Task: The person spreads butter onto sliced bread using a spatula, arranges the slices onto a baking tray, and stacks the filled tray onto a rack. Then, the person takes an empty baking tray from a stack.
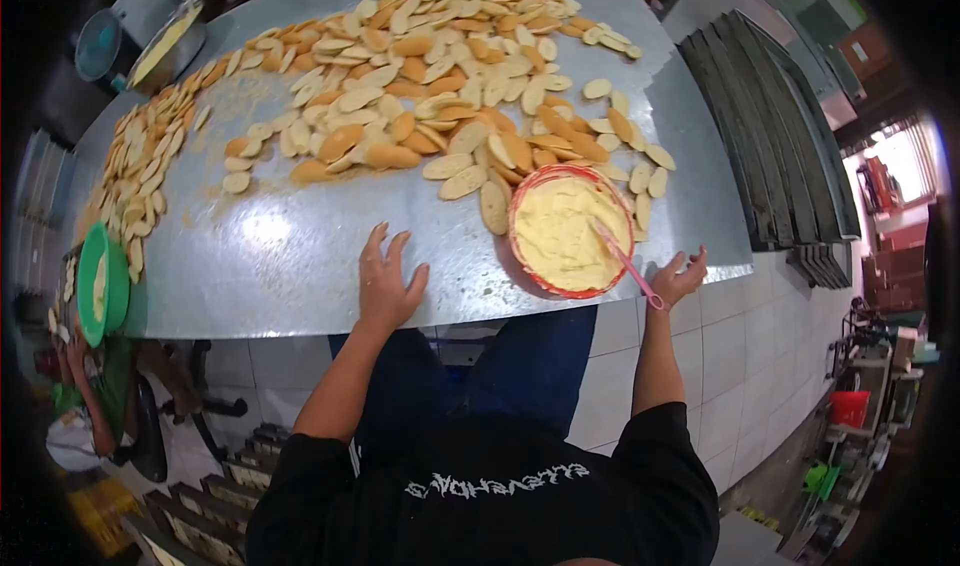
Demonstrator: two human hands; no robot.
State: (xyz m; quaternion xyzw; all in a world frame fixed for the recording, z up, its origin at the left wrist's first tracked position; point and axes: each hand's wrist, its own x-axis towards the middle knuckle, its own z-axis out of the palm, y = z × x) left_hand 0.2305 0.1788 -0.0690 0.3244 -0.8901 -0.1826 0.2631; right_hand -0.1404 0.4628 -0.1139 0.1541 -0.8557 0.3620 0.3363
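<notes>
My left hand (388, 281) is over the near edge of the metal table (300, 266), its fingers spread and nothing in them. To the right, my right hand (680, 274) is by the table's front edge with fingers apart, just beside the handle of a pink spatula (625, 261). The spatula leans out of a red-rimmed bowl (518, 241) filled with pale yellow cream (560, 228). Beyond the bowl lies a big heap of oval bread slices (415, 91), some with the brown crust up and some with the pale cut side up.
A green bowl (118, 291) stands at the left edge, near a co-worker (95, 416). At the far left are a metal bowl (180, 56) of cream and a blue-grey container (100, 44). Dark baking trays (760, 126) are stacked along the right side.
</notes>
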